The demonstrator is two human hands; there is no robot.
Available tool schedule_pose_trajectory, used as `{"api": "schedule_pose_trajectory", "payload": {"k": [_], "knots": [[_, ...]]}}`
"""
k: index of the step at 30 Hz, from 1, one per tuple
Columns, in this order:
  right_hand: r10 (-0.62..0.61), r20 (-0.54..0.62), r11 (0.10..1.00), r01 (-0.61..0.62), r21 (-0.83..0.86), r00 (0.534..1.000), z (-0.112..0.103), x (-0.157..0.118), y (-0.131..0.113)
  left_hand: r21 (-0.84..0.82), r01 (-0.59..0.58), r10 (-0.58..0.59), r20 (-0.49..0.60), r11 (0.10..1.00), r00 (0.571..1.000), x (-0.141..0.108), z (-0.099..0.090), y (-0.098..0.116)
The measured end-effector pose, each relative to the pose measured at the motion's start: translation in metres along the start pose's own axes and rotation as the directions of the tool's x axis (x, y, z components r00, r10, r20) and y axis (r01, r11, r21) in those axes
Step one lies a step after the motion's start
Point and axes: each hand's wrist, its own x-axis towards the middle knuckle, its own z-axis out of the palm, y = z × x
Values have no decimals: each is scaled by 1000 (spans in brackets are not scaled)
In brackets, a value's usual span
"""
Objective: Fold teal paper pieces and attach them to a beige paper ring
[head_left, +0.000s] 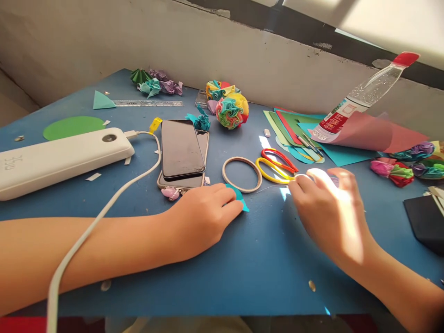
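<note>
My left hand (204,217) rests on the blue table, its fingers closed on a teal piece of paper (243,200) whose tip shows beyond them. The paper lies near a roll of tape (242,175). My right hand (326,208) is at the right, its fingers curled near the scissors, which have a yellow handle (274,171) and a red handle (279,159). What its fingertips hold, if anything, is hidden. A thin thread-like line runs on the table between the tape and the right hand.
Two phones (182,148) lie stacked behind my left hand. A white power bank (62,159) has a cable (114,196) crossing over my left forearm. Paper balls (232,111) stand at the back; coloured sheets (340,152) and a tilted bottle (360,99) are at the right.
</note>
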Motion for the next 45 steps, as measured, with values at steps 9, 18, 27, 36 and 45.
{"api": "schedule_pose_trajectory", "payload": {"k": [9,18,27,36,45], "knots": [[-72,-380,809,277,518,922,-16,-5,-35,-46,17,-17,-5,999,1000,2,1,2],[-3,-397,824,227,519,918,-19,-5,-39,41,-37,39,-56,998,998,4,0,4],[-126,-340,832,286,475,932,-18,0,-38,88,-107,110,-35,990,993,5,1,1],[-114,-241,675,253,693,964,-7,6,-37,26,-90,90,-4,996,996,7,0,2],[-106,-163,526,194,828,981,-2,9,-32,-206,149,-136,77,967,988,5,0,3]]}}
